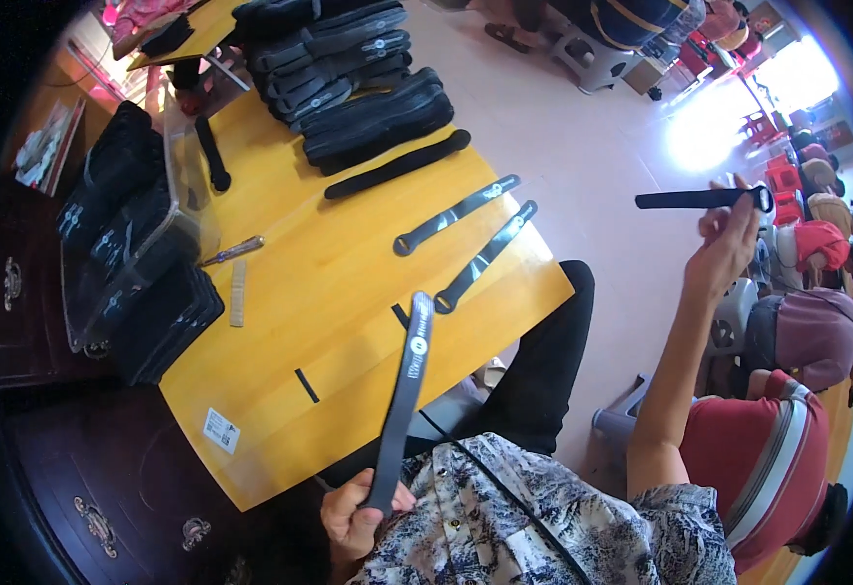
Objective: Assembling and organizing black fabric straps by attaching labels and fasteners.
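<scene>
My left hand (350,515) is closed around the lower end of a long black strap (399,414) with white print, which points up over the table's near edge. Out to the right, away from the table, my right hand (726,244) grips a dark strap (682,200) held level, with a ring-like end beside my fingers. Two more straps with slotted round ends, one farther (454,217) and one nearer (488,257), lie side by side on the yellow table (280,341). Behind them rests a thick black band (397,165).
Bundled black straps (334,58) are piled at the table's far side. At left, a clear bin (77,302) holds more bundles. A screwdriver-like tool (235,251), a tan strip (238,294) and a short black strip (307,385) lie on the table. A person in red (753,458) sits at right.
</scene>
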